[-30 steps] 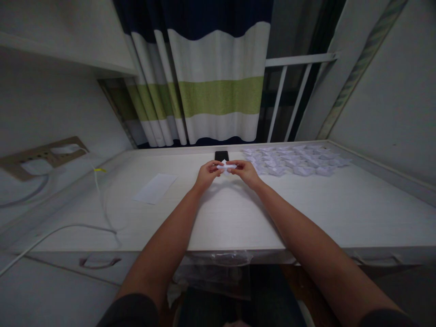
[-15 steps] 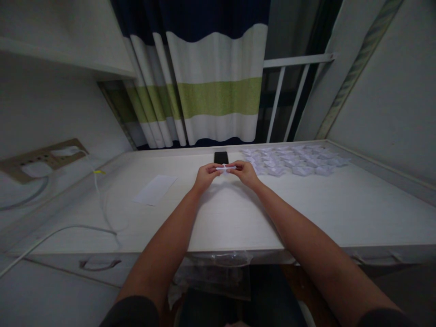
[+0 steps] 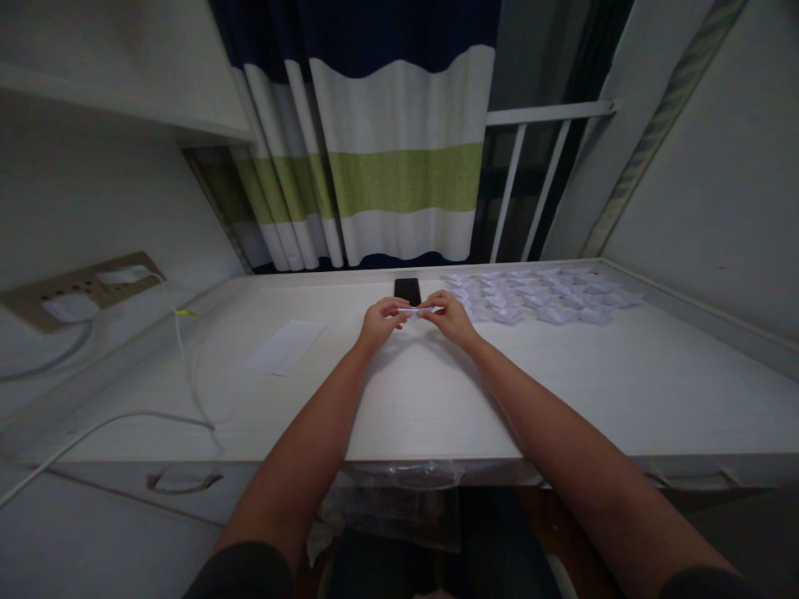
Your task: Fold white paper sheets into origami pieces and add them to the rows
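Observation:
Both my hands meet above the middle of the white desk [image 3: 437, 399]. My left hand [image 3: 379, 323] pinches the left end of a small folded white paper piece [image 3: 415, 310]. My right hand [image 3: 450, 317] pinches its right end. The paper looks flattened into a thin strip between my fingertips. Just behind my hands lies a black phone [image 3: 407, 290]. To the right at the back of the desk, several folded white paper pieces [image 3: 537, 293] are spread out in rows.
A flat white paper sheet [image 3: 285, 347] lies on the desk to the left. A white cable [image 3: 187, 374] runs from a wall power strip [image 3: 81, 291] along the desk's left side. A striped curtain [image 3: 399, 166] hangs behind. A clear plastic bag [image 3: 393, 499] hangs under the front edge.
The folded paper between my fingers has been pressed flatter and thinner. My hands stay in nearly the same spot, drawing slightly closer.

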